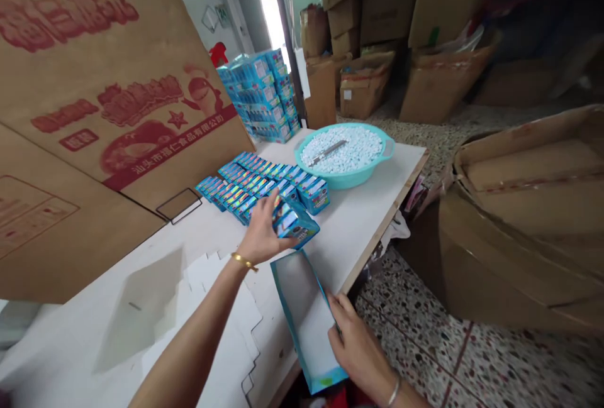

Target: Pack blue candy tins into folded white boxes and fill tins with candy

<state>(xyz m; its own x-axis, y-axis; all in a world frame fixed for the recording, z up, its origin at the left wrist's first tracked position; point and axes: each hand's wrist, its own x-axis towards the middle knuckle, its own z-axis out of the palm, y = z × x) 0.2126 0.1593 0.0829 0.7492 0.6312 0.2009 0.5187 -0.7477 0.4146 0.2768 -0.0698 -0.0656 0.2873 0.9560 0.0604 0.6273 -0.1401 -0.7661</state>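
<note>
Both hands are busy: the left hand (258, 231) pinches a clutch of blue packs (302, 231) between thumb and fingers, and the right hand (353, 340) has the side wall of an open tray (307, 310) pinched at its rim. The clutch is on the near side of the basin (352, 180), tilted; whether it touches the desk (361, 207) I cannot tell. The tray lies nearer the wearer than the basin, with its near end out past the desk's edge.

The likeliest trouble is a spill: the clutch seems to be several loose packs held by squeeze alone, so a slackening thumb could let the middle ones drop. Too hard a squeeze might make the row buckle. The tray's wall looks thin and could crease under the right hand's pinch, and if that hand let go, the overhanging end might tip it floorward. The rows (245, 183) standing left of the basin are close enough that a careless left wrist could topple them.
</note>
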